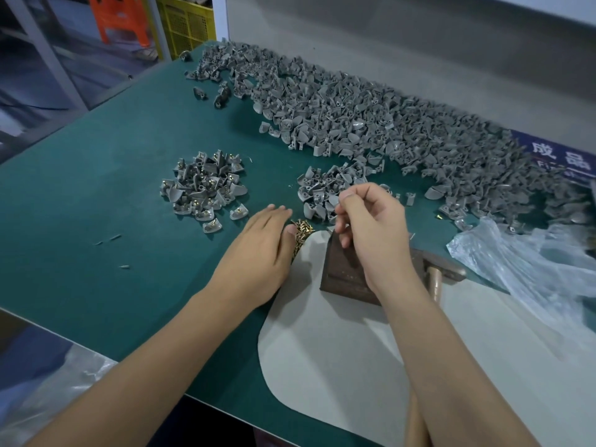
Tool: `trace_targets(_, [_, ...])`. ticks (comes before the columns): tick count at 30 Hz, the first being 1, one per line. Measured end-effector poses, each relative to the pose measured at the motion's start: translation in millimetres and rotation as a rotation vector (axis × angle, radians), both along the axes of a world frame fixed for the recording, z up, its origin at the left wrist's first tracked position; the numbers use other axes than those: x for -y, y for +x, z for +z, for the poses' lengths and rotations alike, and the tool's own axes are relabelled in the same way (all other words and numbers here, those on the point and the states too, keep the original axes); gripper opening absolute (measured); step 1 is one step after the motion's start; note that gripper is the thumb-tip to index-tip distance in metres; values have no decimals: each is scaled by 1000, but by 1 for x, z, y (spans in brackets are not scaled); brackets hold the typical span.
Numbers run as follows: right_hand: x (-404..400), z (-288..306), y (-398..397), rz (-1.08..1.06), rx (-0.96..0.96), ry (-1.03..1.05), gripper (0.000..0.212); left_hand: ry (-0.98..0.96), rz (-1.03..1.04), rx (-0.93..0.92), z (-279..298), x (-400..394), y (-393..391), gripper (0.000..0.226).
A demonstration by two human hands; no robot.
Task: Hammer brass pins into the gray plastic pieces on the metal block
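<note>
Gray plastic pieces (pixel 371 111), unpinned, lie in a broad heap along the far side of the green mat (pixel 113 221), with a smaller working heap (pixel 325 188) just beyond the hands and a separate cluster of pinned pieces (pixel 203 185) to the left. Judged by appearance, each piece is a light, rigid moulding with a curved shell and a small bored lug; it should be held by the shell edges so that the lug bore stays exposed and faces up. The metal block (pixel 343 272) sits on a pale pad (pixel 322 350) near the front edge; it appears heavy and stiff, serves as the anvil and should need no holding. The hammer (pixel 442 272) lies touching the block's right side, head on the pad, its handle running toward the operator; take it by the handle, well back from the head. The right hand (pixel 374 230) is raised over the block's far end, thumb and forefinger pressed together on something small; whether this is a piece or a pin cannot be told. The left hand (pixel 258 250) lies flat on the mat, fingers straight, fingertips at the brass pins (pixel 301 230). The pins are small, hard and probably slippery; pinch one by the shank, head up. Light taps are advised, since the thin plastic lug could crack.
</note>
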State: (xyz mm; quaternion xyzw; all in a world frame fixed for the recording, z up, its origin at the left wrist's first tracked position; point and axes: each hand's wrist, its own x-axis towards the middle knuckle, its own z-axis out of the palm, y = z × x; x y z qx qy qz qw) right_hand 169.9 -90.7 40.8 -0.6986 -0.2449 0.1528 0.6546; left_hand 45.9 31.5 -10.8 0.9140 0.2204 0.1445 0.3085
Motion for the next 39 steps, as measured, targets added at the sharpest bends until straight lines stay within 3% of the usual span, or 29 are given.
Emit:
trace_targets(4, [-1, -1, 1, -2, -19, 5, 20, -75, -55, 66, 2, 8, -1, 45])
trace_targets(8, [0, -1, 2, -1, -24, 6, 22, 12, -60, 101, 7, 4, 10, 44])
trace_targets(12, [1, -1, 3, -7, -40, 9, 23, 149, 30, 23, 17, -7, 31, 49])
trace_targets(18, [1, 0, 4, 1, -102, 56, 27, 149, 61, -43, 18, -6, 50, 38])
trace_targets(24, [1, -4, 6, 16, -141, 93, 30, 120, 207, 179, 13, -4, 43, 11])
trace_targets(27, [3, -5, 7, 22, -158, 112, 34, 18, 151, 317, 11, -1, 35, 7])
trace_targets(30, [3, -4, 5, 15, -120, 132, 39, 96, 106, 399, 11, 5, 32, 7])
trace_targets(34, [22, 2, 9, -37, -62, 156, 10, -14, 86, 554, 19, 16, 29, 11])
trace_targets(39, [57, 3, 16, -89, -75, 128, 20, -74, 14, 607, 25, 28, 30, 21])
